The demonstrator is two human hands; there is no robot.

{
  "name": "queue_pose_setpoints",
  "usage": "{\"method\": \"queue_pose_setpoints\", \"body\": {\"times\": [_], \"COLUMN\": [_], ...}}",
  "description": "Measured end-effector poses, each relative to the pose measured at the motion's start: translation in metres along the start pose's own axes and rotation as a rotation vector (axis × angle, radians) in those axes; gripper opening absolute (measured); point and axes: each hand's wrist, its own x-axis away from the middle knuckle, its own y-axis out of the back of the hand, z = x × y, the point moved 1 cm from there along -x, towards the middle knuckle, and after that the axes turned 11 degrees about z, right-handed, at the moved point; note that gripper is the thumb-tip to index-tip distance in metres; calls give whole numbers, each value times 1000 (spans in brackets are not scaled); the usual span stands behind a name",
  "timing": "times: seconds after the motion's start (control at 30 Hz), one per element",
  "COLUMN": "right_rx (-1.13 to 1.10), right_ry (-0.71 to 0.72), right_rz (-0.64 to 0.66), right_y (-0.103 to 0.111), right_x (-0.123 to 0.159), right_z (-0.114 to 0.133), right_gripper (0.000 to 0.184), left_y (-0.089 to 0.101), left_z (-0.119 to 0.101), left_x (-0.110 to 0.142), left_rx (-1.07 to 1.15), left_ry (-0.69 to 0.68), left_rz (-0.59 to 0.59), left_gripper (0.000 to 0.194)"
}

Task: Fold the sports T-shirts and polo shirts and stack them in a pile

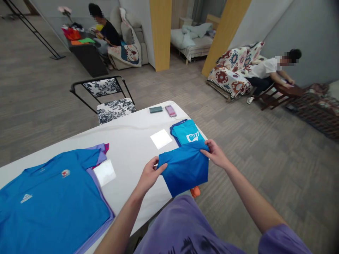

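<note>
Between both hands hangs a folded blue T-shirt (185,167), held up over the table's right corner. My left hand (152,173) pinches its upper left corner, thumb on top. At the upper right corner, my right hand (214,153) grips the cloth the same way. Just behind it, a stack of folded shirts (189,132) lies on the table, light blue with a white print on top and dark blue under it. Spread flat to the left is another blue T-shirt (53,197), with purple and red cloth showing beneath its edge.
The white table (127,141) carries two white sheets (161,139) (105,173), a dark flat device (156,109) and a pink phone-like object (171,111). A patterned chair (111,98) stands behind it. Two people sit farther off, one by a dark desk (87,56), one on a patterned sofa (227,76).
</note>
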Motion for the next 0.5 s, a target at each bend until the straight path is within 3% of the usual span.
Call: {"method": "queue_pose_setpoints", "body": {"times": [0.1,0.2,0.27,0.33,0.4,0.43,0.5], "right_rx": [34,119,222,380,530,588,670], "right_ry": [-8,-4,-10,-38,-85,-102,-98], "right_rz": [-2,52,40,-12,-39,-29,23], "right_y": [71,126,145,146,127,113,78], "right_x": [-59,-153,-219,-270,-296,-299,-291], "right_z": [-41,-105,-153,-196,-229,-240,-253], "right_gripper": [54,57,68,80,84,83,79], "left_y": [-22,-22,-11,7,26,33,42], "left_z": [-2,16,40,69,99,113,138], "left_x": [-99,-226,-307,-366,-391,-389,-360], "left_rx": [29,-36,-162,-303,-388,-409,-452], "left_ry": [11,39,105,200,286,319,380], "left_rz": [19,-17,-110,-243,-322,-330,-331], "left_gripper": [51,59,61,63,65,65,63]}}
